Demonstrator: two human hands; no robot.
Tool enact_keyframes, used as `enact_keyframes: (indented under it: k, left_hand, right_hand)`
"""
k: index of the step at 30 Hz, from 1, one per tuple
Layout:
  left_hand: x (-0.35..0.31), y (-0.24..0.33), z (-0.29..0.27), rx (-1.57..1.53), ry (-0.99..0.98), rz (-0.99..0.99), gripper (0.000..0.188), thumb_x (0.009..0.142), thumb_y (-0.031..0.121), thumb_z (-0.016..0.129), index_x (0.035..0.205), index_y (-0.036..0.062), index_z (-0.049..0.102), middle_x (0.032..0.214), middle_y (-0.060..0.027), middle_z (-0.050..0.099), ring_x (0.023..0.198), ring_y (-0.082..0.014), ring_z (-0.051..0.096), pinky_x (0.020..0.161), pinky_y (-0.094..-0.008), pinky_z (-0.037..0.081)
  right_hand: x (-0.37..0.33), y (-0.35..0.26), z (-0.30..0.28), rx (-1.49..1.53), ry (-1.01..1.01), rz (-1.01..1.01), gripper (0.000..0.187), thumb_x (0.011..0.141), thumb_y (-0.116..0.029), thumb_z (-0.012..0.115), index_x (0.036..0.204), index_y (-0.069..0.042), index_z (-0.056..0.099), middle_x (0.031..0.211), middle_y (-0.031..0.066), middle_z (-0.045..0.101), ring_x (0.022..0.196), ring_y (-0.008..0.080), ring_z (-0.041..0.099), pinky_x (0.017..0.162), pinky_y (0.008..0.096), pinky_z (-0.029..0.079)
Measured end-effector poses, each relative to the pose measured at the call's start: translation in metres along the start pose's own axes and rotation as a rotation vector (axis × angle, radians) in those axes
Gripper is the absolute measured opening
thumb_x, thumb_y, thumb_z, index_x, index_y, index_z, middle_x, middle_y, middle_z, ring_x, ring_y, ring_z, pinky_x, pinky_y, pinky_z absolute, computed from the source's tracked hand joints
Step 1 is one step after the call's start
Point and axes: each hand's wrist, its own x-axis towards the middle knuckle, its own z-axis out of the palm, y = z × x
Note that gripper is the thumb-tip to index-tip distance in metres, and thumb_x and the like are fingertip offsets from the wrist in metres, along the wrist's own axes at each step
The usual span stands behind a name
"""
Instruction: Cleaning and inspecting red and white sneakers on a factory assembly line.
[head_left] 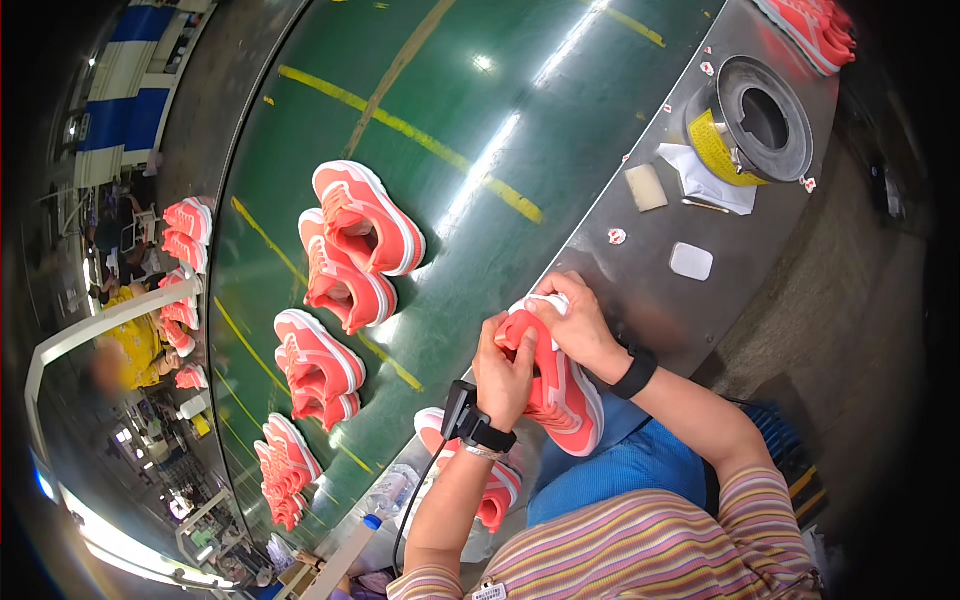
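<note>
A coral-red sneaker (pixel 571 409) with a white sole is held at the metal bench's edge, its toe pointing down toward my lap. My left hand (pixel 502 375) grips the sneaker by its collar, thumb against the opening. At the heel end, my right hand (pixel 578 325) has its thumb and fingers pressed together on the white heel edge of the sole. Whether a small white piece or cloth is also in those fingers, I cannot tell. Beneath my left forearm lie more coral sneakers (pixel 497 490), partly hidden by the arm.
Coral sneakers (pixel 369 217) stand in groups on the green belt (pixel 450 90) to the left. On the metal bench (pixel 640 290) are a round metal pot (pixel 712 146), a white cloth (pixel 700 180), a beige block (pixel 646 187) and a white pad (pixel 691 261). A clear bottle (pixel 392 488) lies near my left arm.
</note>
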Motion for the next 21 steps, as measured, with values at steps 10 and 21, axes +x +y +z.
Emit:
enact_keyframes:
  k: [10, 21]
  left_hand:
    - [-0.004, 0.002, -0.002, -0.045, -0.003, 0.007, 0.033, 0.085, 0.017, 0.061, 0.109, -0.0028, 0.050, 0.095, -0.0122, 0.061, 0.086, -0.0151, 0.058, 0.075, -0.0274, 0.047]
    - [-0.010, -0.002, -0.005, 0.018, 0.001, 0.016, 0.032, 0.085, 0.014, 0.061, 0.110, -0.0019, 0.050, 0.093, -0.0108, 0.061, 0.084, -0.0143, 0.058, 0.074, -0.0273, 0.047]
  right_hand:
    - [-0.017, 0.010, -0.014, 0.167, -0.061, -0.174, 0.014, 0.072, -0.004, 0.065, 0.079, -0.002, 0.054, 0.083, 0.0107, 0.050, 0.082, 0.0258, 0.052, 0.075, 0.0337, 0.042]
    - [0.004, 0.000, 0.012, -0.029, -0.124, 0.179, 0.017, 0.075, -0.024, 0.066, 0.078, -0.008, 0.058, 0.086, 0.0139, 0.052, 0.082, 0.0298, 0.051, 0.073, 0.0427, 0.038]
